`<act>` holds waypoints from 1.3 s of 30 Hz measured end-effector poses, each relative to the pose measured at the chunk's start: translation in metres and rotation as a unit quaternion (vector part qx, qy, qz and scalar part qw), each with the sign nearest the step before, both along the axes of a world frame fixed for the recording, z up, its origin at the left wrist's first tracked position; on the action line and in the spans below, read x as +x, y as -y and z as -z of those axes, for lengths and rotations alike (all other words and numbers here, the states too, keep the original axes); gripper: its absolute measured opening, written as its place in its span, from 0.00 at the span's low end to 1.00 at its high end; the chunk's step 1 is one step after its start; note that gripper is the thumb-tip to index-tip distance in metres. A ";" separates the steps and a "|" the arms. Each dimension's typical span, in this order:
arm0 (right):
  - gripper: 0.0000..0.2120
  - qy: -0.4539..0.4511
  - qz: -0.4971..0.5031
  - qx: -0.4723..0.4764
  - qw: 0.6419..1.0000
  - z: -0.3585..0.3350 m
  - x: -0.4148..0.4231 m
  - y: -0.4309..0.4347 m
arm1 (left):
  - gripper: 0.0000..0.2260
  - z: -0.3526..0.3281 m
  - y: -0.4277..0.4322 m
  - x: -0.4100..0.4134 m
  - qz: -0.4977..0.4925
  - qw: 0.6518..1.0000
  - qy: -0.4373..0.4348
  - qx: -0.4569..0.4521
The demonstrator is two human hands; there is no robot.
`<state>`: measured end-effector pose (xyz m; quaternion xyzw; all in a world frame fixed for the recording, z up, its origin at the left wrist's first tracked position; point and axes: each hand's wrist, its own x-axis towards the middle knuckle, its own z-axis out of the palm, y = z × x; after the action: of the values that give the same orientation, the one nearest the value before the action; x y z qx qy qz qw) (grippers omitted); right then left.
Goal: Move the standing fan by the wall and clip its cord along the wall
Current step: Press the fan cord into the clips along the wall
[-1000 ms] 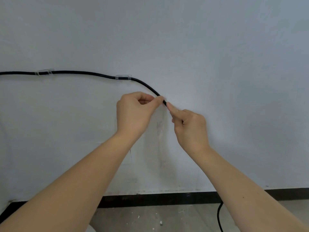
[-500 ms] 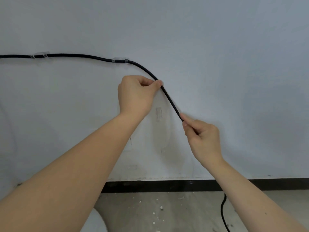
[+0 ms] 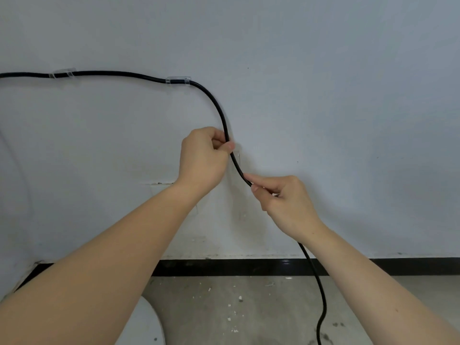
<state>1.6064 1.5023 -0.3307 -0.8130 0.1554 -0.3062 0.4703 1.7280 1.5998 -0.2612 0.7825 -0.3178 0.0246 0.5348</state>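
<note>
A black cord runs along the white wall from the left edge through two clear clips, one clip at the left and a second clip nearer the middle, then bends down. My left hand pinches the cord just below the bend, pressing it against a third clear clip on the wall. My right hand pinches the cord lower down. Below that hand the cord hangs to the floor. The fan's white round base shows at the bottom left; the rest of the fan is out of view.
A black skirting strip runs along the foot of the wall. The concrete floor carries small white flecks of debris.
Both hands have come down the wall with the cord. The cord now bends steeply down from the second clip, and the hands, first touching, hold it a short way apart.
</note>
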 end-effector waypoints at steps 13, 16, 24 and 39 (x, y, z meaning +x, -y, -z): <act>0.17 -0.091 0.060 -0.144 0.984 -0.011 0.003 -0.009 | 0.05 0.006 0.001 -0.004 -0.054 0.995 -0.068 -0.051; 0.17 -0.091 0.070 -0.159 0.981 -0.017 0.005 -0.010 | 0.04 0.012 -0.001 -0.009 -0.027 0.988 -0.140 -0.062; 0.16 -0.111 0.031 -0.128 0.985 -0.022 0.008 -0.009 | 0.05 0.018 0.000 -0.006 -0.053 0.989 -0.124 -0.058; 0.11 -0.090 0.120 -0.236 0.960 -0.036 -0.001 0.004 | 0.03 0.030 0.013 -0.016 -0.123 0.982 -0.098 -0.107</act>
<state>1.6056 1.4980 -0.2946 -0.9006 0.2167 -0.3135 0.2091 1.7123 1.5865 -0.2907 0.7522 -0.1612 0.0474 0.6372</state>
